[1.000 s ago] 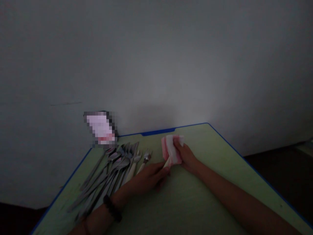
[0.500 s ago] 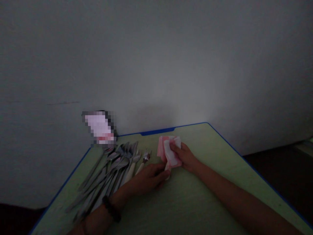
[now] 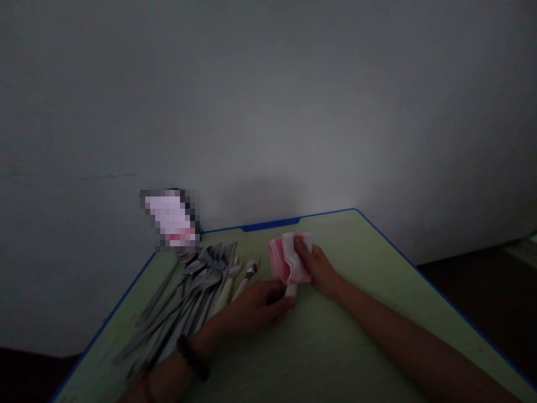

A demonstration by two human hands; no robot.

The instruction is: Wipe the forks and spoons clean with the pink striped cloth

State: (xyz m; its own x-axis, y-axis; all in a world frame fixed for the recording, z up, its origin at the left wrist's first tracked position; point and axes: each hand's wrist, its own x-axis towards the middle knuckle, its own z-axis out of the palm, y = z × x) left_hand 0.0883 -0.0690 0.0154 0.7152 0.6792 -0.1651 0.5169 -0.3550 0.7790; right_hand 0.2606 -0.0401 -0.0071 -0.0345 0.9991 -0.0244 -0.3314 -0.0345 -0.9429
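Observation:
My right hand (image 3: 321, 268) grips a pink and white cloth (image 3: 289, 254), thumb on top, folded around the upper end of a piece of cutlery. Only the pale handle (image 3: 291, 290) of that piece shows below the cloth; its head is hidden, so I cannot tell its kind. My left hand (image 3: 264, 302), with a dark beaded bracelet at the wrist, pinches this handle between thumb and fingers. Just left of the cloth lies a fork (image 3: 250, 268) with a pale handle, partly behind my left hand.
Several metal spoons (image 3: 212, 277), forks (image 3: 218, 254) and other cutlery lie side by side on the left of the pale green table (image 3: 356, 336). A phone-like device (image 3: 170, 218), blurred out, leans at the back left corner. A grey wall (image 3: 268, 112) stands behind the blue table edge.
The cloth has shifted and refolded slightly around the piece, and more of the pale handle shows. My left thumb has moved a little to the right. The other cutlery has stayed put.

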